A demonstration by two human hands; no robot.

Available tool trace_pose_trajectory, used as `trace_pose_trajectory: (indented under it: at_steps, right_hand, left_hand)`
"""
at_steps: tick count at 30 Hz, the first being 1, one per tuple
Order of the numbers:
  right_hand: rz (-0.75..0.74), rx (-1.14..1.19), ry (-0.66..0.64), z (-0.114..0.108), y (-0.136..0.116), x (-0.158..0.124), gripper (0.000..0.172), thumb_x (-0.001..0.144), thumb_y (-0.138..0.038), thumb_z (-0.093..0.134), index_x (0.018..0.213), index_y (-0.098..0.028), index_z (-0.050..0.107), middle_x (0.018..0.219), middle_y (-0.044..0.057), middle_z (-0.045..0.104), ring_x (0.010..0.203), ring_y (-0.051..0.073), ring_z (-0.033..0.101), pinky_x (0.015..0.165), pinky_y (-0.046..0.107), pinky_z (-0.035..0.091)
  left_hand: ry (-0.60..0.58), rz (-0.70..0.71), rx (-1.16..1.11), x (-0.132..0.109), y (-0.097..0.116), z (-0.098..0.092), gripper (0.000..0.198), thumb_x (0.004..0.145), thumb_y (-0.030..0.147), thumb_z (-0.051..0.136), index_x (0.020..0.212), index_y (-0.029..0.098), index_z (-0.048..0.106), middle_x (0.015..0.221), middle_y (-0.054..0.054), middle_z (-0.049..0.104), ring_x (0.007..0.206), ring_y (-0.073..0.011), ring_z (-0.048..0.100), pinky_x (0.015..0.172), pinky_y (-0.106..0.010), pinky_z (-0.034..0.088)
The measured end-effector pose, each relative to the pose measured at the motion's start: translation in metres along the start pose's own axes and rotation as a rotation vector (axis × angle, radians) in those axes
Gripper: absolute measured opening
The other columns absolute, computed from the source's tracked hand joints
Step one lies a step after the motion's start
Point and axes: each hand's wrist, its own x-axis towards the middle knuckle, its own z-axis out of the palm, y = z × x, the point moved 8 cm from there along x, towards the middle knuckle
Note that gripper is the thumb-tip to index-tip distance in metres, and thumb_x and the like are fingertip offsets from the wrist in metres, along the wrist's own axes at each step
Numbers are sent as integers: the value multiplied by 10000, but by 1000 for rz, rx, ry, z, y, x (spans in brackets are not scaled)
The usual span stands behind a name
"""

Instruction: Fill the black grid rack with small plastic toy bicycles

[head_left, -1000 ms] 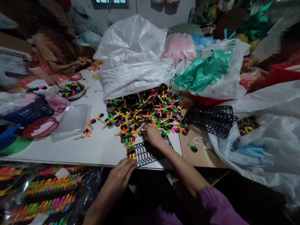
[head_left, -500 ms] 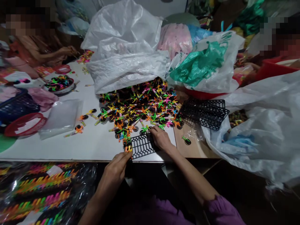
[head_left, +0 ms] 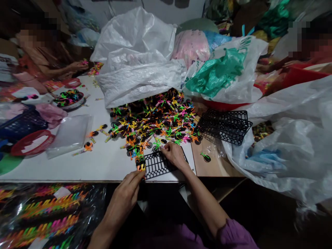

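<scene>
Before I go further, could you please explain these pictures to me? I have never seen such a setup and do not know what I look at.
There is no machine here: you see a person's own bare hands, filmed by a camera worn on the head, looking forward and down. On the white table, a pile of small colourful pieces lies at the mouth of a white sack. In front is a black grid tray. The left hand has its fingertips at the tray's left end, beside a few pieces. The right hand is over the tray, fingertips close to a green piece; I cannot tell whether it holds one. More black trays lie to the right.
</scene>
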Motion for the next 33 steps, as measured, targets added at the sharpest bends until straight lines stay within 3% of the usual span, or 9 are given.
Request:
trace_pose_trajectory:
  at_steps: [4,7,12,17,21,27,33]
  right_hand:
    - [28,452,-139,19,-3,-9,174,709,-309,618,712,-144,562,569,-52,517,507,85,450,495,188,311]
    - [-54,588,-137,27,-20,-14,184,728,-321,591,760,-141,571,625,-43,541,554,88,471,521,184,330]
    - [-96,216,-177,40,-35,-22,107,759,-258,582,797,-159,583,726,12,617,673,133,550,611,211,368]
    - [-226,-146,-67,14,-57,-24,140,829,-207,490,951,-174,550,896,52,603,789,166,559,655,243,360]
    - [-268,-208,-16,0,-70,-28,138,870,-241,456,975,-192,530,923,39,583,791,161,557,647,245,353]
    - [-258,-225,26,-3,-69,-38,134,871,-302,485,942,-201,537,898,28,583,761,159,561,625,244,333]
    - [-224,-156,17,-1,-64,-38,143,850,-302,512,935,-197,561,859,21,595,736,147,554,617,237,326]
  left_hand:
    - [190,-85,12,18,-9,-34,264,862,216,456,1111,206,542,1003,-42,595,940,-153,572,853,-280,469]
    - [241,-111,37,43,-15,-48,244,853,255,476,1069,196,575,1004,-46,597,937,-165,571,853,-295,465]
    - [137,-133,4,69,-17,-33,249,851,333,474,1008,184,598,993,-60,592,910,-180,569,810,-318,469]
    - [112,-217,-31,71,-13,-21,315,782,462,553,903,178,612,861,-39,595,817,-177,573,728,-299,460]
    - [180,-354,-38,73,-19,-20,265,780,438,548,772,176,587,780,-19,585,740,-163,562,677,-289,434]
    - [260,-521,-78,72,-22,-15,261,734,372,572,577,187,475,617,26,500,583,-120,486,562,-246,376]
    - [246,-478,-122,67,-18,-19,293,735,455,574,632,185,524,642,21,536,604,-123,513,567,-242,396]
